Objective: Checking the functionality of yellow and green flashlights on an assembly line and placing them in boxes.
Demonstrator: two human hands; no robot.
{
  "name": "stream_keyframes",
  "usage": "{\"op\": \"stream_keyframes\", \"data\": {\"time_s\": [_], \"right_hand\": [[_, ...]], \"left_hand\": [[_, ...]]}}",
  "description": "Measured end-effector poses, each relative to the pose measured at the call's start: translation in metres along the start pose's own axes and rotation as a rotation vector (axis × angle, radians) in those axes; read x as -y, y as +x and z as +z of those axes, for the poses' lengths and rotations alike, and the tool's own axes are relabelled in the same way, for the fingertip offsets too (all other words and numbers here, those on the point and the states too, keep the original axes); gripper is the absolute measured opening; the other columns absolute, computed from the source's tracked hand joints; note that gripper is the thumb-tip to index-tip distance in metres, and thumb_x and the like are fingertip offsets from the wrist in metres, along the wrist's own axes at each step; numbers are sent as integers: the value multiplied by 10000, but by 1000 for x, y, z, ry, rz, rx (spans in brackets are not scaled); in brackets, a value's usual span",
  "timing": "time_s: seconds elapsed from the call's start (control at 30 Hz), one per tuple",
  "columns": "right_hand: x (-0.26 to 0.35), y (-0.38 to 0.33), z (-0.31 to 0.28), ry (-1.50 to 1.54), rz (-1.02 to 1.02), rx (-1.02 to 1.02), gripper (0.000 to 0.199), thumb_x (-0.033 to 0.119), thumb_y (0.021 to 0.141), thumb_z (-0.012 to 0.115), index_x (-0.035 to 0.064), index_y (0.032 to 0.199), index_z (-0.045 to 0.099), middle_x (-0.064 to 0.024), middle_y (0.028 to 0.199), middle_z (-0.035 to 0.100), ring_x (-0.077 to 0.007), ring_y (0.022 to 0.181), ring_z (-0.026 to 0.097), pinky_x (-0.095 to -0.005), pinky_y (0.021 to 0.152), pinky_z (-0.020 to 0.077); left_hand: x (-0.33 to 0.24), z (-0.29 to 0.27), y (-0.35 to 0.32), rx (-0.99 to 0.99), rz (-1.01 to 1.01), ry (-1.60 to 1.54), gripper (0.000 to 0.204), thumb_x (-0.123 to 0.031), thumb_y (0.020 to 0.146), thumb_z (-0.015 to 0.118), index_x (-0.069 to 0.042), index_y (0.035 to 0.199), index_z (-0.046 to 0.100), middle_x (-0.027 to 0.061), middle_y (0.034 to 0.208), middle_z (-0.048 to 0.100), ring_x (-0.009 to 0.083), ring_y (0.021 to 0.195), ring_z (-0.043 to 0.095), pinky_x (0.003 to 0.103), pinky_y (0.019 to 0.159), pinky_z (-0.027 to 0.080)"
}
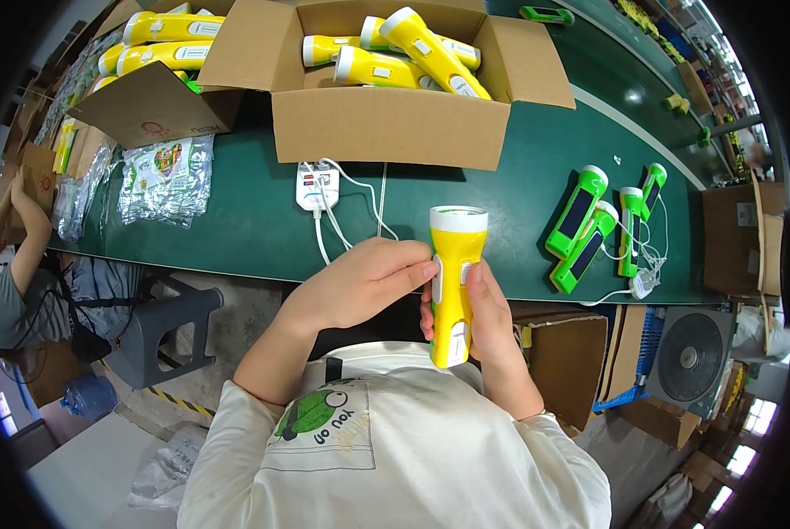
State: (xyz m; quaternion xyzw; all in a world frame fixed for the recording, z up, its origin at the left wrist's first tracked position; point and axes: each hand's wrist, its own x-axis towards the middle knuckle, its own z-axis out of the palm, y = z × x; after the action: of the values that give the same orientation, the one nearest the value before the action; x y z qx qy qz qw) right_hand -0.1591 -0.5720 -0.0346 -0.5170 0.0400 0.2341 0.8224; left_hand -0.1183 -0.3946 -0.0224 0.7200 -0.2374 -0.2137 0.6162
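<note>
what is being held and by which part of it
A yellow flashlight: the right hand grips its handle; the left hand touches its side below the head.

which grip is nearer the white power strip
Left. The left grip is below and right of the power strip; the right grip, holding the yellow flashlight, is farther right.

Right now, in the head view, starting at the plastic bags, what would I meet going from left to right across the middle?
Plastic bags → power strip → yellow flashlight in the right hand → four green flashlights → brown carton.
</note>
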Motion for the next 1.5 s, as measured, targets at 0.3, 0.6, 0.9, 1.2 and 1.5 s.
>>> {"op": "stream_keyframes", "data": {"time_s": [0.3,0.6,0.9,1.2,1.5], "right_hand": [[5,13,-2,70,61,-4,500,503,944,342,26,1053,442,-120,781,547,-193,515,556,-290,426,472],[29,14,-32,324,-115,-89,507,514,947,318,37,1022,472,-97,767,527,-173,497,504,-285,406,424],[83,32,-39,634,4,254,522,491,954,311,14,1093,472,-102,762,470,-144,475,428,-239,350,377],[69,41,-15,502,103,243,504,471,947,343,13,1124,458,-121,794,511,-178,512,499,-291,417,424],[36,43,4,222,133,182,408,428,941,395,40,1050,461,-125,794,565,-192,535,578,-307,447,492]], "left_hand": [[2,10,4,-137,-105,-99,294,-206,948,441,24,792,536,104,654,539,229,614,490,318,580,403],[12,-17,-16,-429,-44,-279,350,-278,937,480,-35,685,476,-4,587,394,121,523,348,244,495,318],[58,-38,-28,-594,261,-680,355,-324,992,329,-83,732,322,37,619,368,97,480,360,215,415,326],[64,-33,-29,-490,198,-472,340,-301,968,432,5,846,514,46,646,497,111,527,480,229,513,416],[26,-18,-10,-246,108,-296,260,-240,980,400,-21,887,505,5,688,422,105,614,401,234,591,355]]}}
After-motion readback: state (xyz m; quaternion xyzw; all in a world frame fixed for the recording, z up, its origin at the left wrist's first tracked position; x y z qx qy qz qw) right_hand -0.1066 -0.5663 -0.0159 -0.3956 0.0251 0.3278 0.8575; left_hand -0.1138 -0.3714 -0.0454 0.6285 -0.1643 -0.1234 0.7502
